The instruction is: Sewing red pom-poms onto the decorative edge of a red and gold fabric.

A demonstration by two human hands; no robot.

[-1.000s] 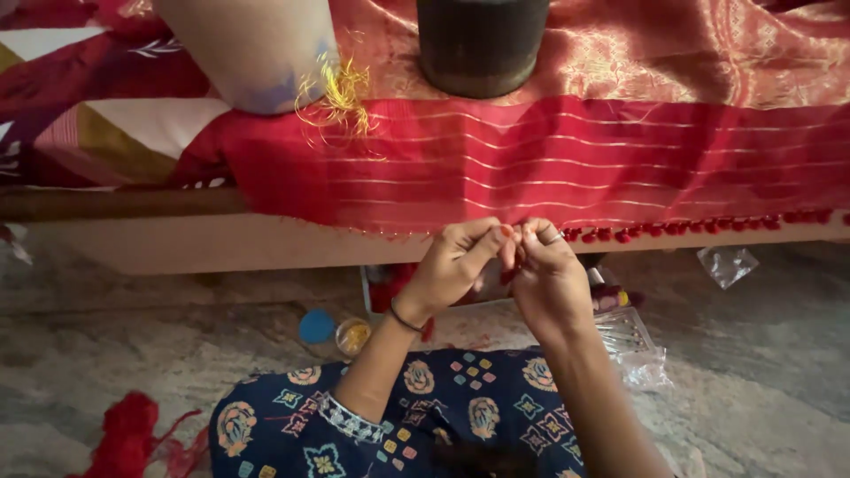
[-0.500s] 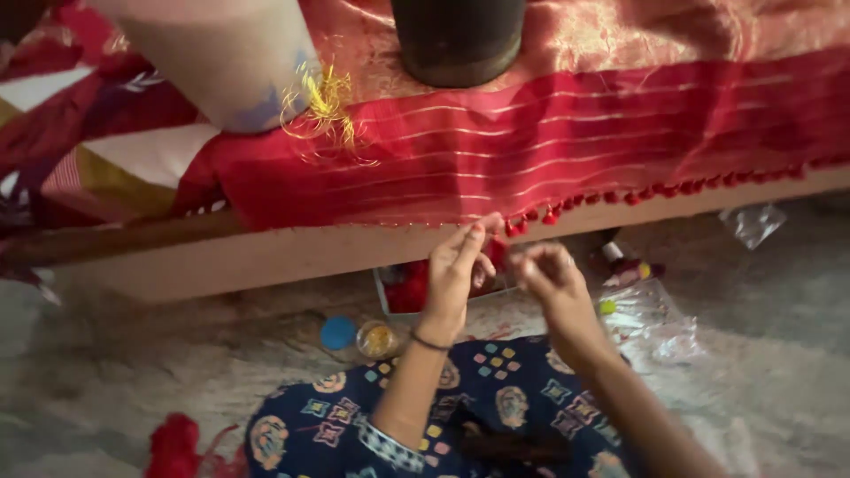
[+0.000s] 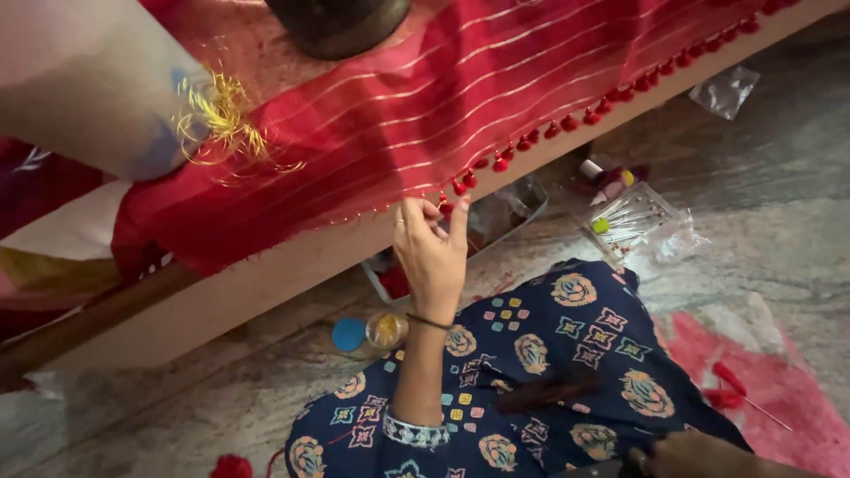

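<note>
Fabric edge under work: the red cloth (image 3: 496,97), woven with thin gold stripes, drapes over the front of a low wooden bed (image 3: 266,283), and its hem carries a row of small red tassels (image 3: 567,124). The tassels run from the upper right of the hem down to the left hand (image 3: 431,252); beyond that point, toward the lower left, the hem hangs bare, so the finished part appears to be the right stretch and the left stretch remains to be done. The left hand is raised to the hem, fingers pinched together on the last tassel or its thread at the cloth edge; which of the two cannot be told. The right hand (image 3: 699,456) lies low at the bottom edge of the view, near the lap, and whether it is closed on anything cannot be told. The lap is covered by a dark blue printed garment (image 3: 549,354). On the stone floor (image 3: 779,221), just beside the knee, stand a small jar with a blue lid (image 3: 350,335) and an open pot of gold material (image 3: 387,329). A clear plastic box of pins (image 3: 633,217) lies to the right, with red thread scraps (image 3: 735,389) on a pink cloth nearby. A dark round vessel (image 3: 341,22) and loose gold threads (image 3: 226,115) rest on the bed.
</note>
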